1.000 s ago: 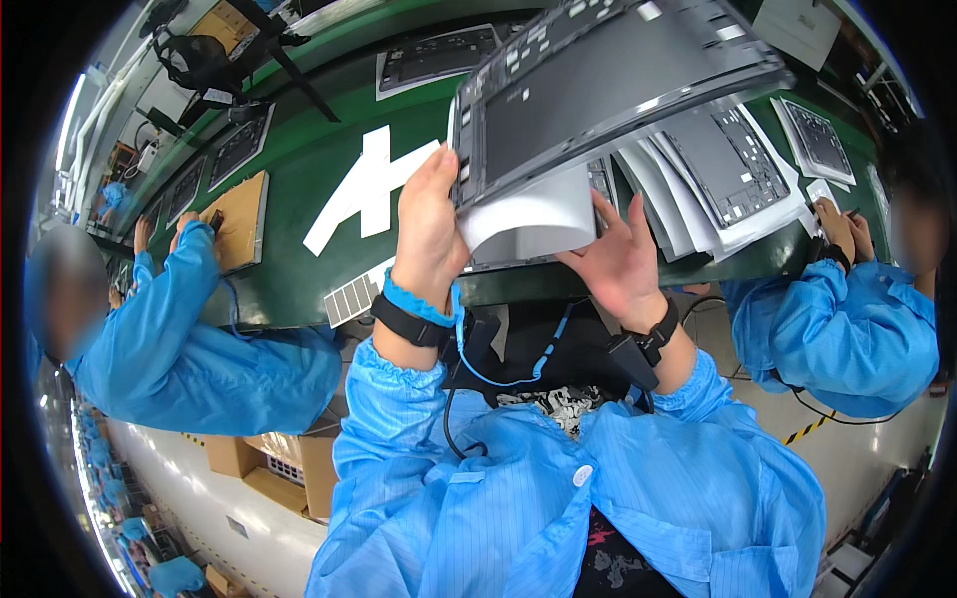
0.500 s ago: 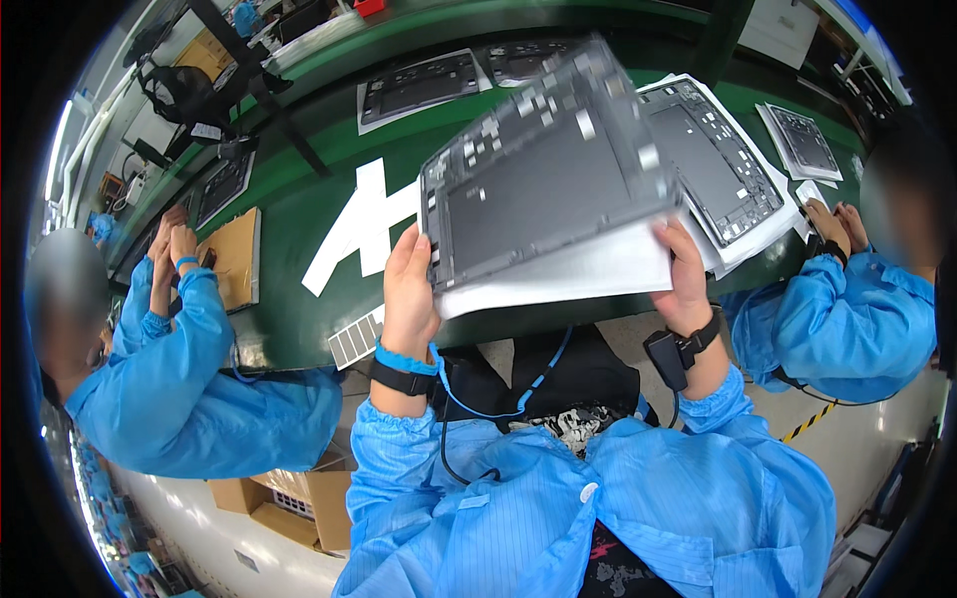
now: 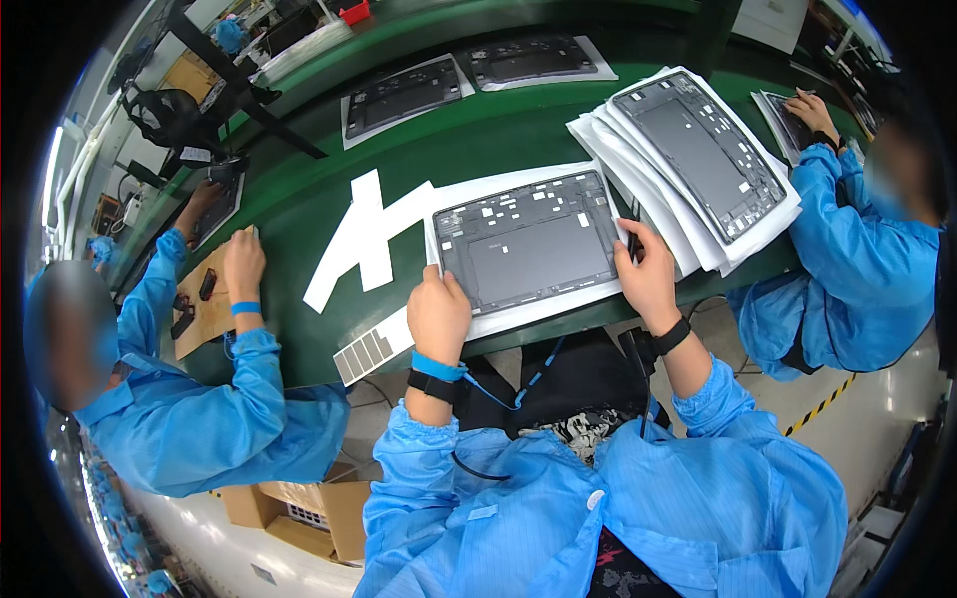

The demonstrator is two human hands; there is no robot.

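A dark grey tablet housing [image 3: 533, 261], dotted with small white pads, lies face up on a white sheet [image 3: 508, 321] at the table's near edge. My left hand [image 3: 439, 314] is closed on its near left corner, fingers curled and the thumb at the edge. My right hand [image 3: 648, 274] grips the right edge, its thumb along the side and the other fingers partly hidden. Just to the right is a stack of similar housings [image 3: 688, 149] with white sheets between them. A strip of grey labels [image 3: 365, 351] sits left of my left hand.
White paper strips [image 3: 364, 239] lie crosswise on the green table [image 3: 299, 244]. Two housings [image 3: 404, 100] on sheets rest toward the back. A co-worker at left has a hand near a brown board [image 3: 204, 299]; another at right touches a housing [image 3: 788, 125].
The tablet housing came down from a raised, tilted position and now lies flat, both my hands still on it. The right co-worker reached farther back; the left co-worker's hands moved apart.
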